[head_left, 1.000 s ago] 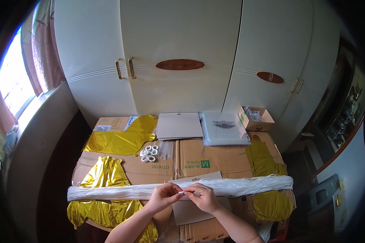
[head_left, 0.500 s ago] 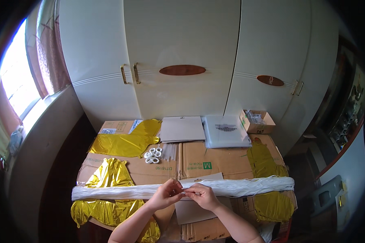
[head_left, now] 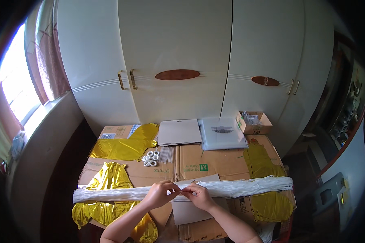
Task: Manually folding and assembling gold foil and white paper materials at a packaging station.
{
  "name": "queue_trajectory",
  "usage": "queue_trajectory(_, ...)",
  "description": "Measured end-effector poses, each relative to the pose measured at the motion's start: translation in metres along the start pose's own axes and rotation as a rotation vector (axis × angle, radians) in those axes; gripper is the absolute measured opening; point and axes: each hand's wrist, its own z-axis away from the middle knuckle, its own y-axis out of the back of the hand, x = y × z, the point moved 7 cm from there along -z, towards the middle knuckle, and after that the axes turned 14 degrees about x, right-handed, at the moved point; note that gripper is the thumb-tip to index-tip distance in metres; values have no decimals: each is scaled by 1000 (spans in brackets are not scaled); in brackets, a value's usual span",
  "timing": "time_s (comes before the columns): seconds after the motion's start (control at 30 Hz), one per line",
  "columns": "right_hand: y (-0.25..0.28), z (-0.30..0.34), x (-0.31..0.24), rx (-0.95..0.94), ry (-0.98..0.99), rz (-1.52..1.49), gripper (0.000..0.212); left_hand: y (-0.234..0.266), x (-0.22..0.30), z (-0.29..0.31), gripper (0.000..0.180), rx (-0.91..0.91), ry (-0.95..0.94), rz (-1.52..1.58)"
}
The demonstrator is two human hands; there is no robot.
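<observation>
A long bundle of white string [head_left: 247, 187] stretches left to right across the cardboard-covered table. Over its middle, my left hand [head_left: 160, 194] and my right hand [head_left: 199, 196] meet with fingertips pinched close together. Whatever is between the fingers is too small to make out; it may be a thin strand. Beneath the bundle and partly under my right hand lies a grey card [head_left: 198, 213]. Flat gold foil balloons lie under the bundle's left part [head_left: 110, 175] and right part [head_left: 273, 205].
At the back are another gold foil balloon [head_left: 121, 148], a stack of grey cards [head_left: 179, 132], clear plastic bags [head_left: 223, 135] and a small open box [head_left: 257, 124] of clear packets. White tape rolls [head_left: 151, 158] sit beside thin clear sticks [head_left: 166, 154]. A tall cabinet [head_left: 178, 40] stands behind.
The view has shifted slightly. Both hands remain over the bundle's middle; my left fingers have curled further over and the fingertips still meet.
</observation>
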Motion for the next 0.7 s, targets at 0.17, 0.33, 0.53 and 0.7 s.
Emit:
queue_trajectory(0.17,5,-1,6,71,-119,-39,18,7,-19,-23,10,2,56,44)
queue_trajectory(0.33,10,-3,8,129,-50,-124,19,56,-98,-76,9,305,116,-179)
queue_trajectory(0.53,4,-1,0,66,30,-61,19,57,-135,-100,6,432,-130,-590)
queue_trajectory(0.7,7,0,-4,63,54,-36,19,39,-138,-102,4,377,-159,-641)
